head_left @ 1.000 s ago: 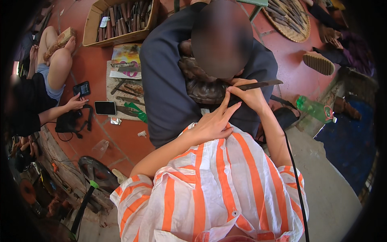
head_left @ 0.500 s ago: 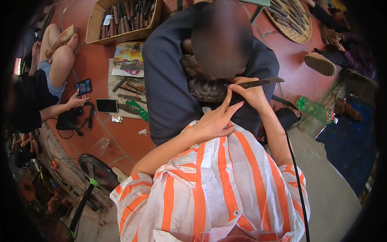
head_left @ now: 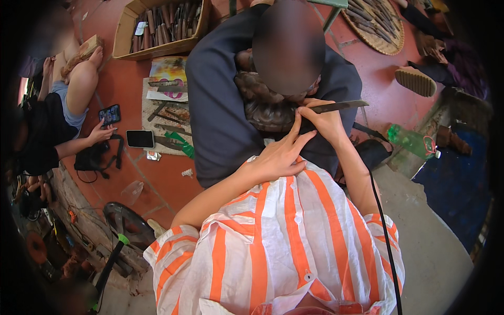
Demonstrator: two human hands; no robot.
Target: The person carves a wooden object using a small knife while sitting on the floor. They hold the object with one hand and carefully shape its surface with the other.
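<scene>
A dark, carved wooden piece (head_left: 269,116) sits between my dark-trousered legs, its upper part hidden behind a blurred oval. My right hand (head_left: 324,118) is closed around a long, flat, dark metal tool (head_left: 344,106) that looks like a file or blade. Its free end points right, and its other end goes under my fingers beside the carving. My left hand (head_left: 281,156) holds nothing, fingers apart. The index finger stretches up to the right hand's fingertips at the carving's edge; whether it touches the tool, I cannot tell.
On the left lie a mat (head_left: 152,118) with several blades and a phone (head_left: 140,138). Behind are a box (head_left: 157,51) of handled tools and a round basket (head_left: 395,44). A green bottle (head_left: 412,142) lies right. Another person's hand (head_left: 100,131) holds a phone.
The tool's free end has dipped slightly, shifting a little left. My left hand's fingers have shifted slightly near the right hand; the carving stays in place.
</scene>
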